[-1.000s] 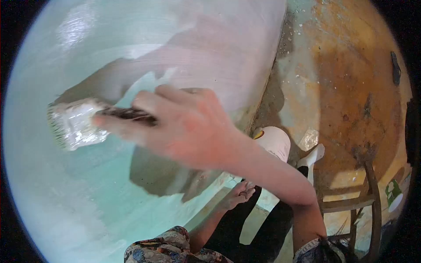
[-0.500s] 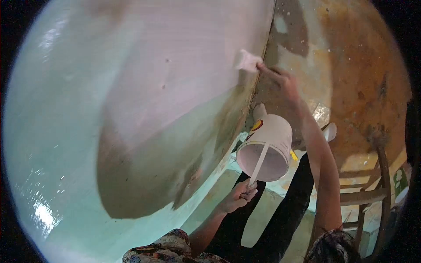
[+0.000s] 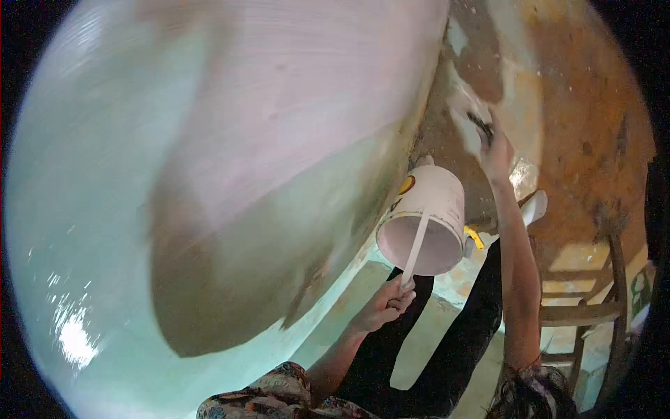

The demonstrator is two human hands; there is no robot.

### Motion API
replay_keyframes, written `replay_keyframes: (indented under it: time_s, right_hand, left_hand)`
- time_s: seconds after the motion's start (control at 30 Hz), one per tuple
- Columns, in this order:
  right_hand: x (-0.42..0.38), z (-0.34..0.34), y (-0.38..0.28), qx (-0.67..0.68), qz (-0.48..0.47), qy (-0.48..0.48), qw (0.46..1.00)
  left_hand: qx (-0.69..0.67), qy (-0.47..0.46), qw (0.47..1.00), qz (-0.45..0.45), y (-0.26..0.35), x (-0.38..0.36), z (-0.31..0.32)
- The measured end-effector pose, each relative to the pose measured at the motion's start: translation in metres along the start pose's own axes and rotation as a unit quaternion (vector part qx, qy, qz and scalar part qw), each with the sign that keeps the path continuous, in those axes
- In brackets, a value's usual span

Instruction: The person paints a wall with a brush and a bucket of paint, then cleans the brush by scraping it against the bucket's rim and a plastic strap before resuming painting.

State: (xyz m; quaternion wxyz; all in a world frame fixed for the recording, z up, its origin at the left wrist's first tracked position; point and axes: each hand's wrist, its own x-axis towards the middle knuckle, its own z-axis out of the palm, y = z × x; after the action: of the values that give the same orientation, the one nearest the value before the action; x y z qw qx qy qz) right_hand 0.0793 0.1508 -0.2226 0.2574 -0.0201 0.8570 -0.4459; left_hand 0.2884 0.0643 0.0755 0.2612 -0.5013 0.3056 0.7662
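Observation:
My left hand [image 3: 382, 307] is closed round the flat white handle of a white paint bucket [image 3: 443, 195]. The bucket hangs tilted with its mouth toward me, and its inside is coated pale pink. Up and to the right of it, my right hand [image 3: 497, 155] grips a paintbrush [image 3: 480, 126] with a dark part near the fingers; its pale head is smeared by motion. The brush is away from the wall [image 3: 314, 84], over the floor side. Pale pink paint covers the wall's upper part, with green below and to the left.
A wooden chair-like frame [image 3: 583, 314] stands at the right on the stained brown floor [image 3: 586, 105]. A small yellow object [image 3: 474, 237] shows beside the bucket. My dark-trousered legs [image 3: 453, 342] are below it. A large shadow [image 3: 209, 300] falls across the wall.
My right hand has swung the brush off the wall's edge, to the right and slightly down. The left hand still holds the bucket in nearly the same place.

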Motion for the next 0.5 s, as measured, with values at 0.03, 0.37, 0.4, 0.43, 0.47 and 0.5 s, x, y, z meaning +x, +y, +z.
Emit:
replay_keyframes:
  time_s: [0.03, 0.37, 0.4, 0.43, 0.47, 0.5]
  right_hand:
    - [-0.010, -0.016, -0.016, 0.004, -0.033, 0.018, 0.999]
    - [-0.091, -0.161, -0.325, 0.280, -0.272, -0.188, 0.901]
    - [-0.096, -0.161, -0.353, 0.309, -0.315, -0.180, 0.879]
    - [-0.100, -0.160, -0.377, 0.335, -0.357, -0.170, 0.855]
    - [-0.103, -0.162, -0.399, 0.363, -0.370, -0.167, 0.838]
    - [-0.106, -0.162, -0.416, 0.390, -0.381, -0.165, 0.822]
  left_hand:
    - [0.015, -0.019, 0.999, 0.023, 0.006, -0.001, -0.001]
    - [0.067, -0.019, 0.993, 0.096, 0.031, -0.038, 0.022]
    - [0.070, -0.022, 0.992, 0.103, 0.032, -0.040, 0.024]
    - [0.073, -0.023, 0.991, 0.107, 0.032, -0.041, 0.024]
    - [0.076, -0.026, 0.991, 0.107, 0.031, -0.042, 0.025]
    - [0.078, -0.026, 0.991, 0.107, 0.029, -0.044, 0.024]
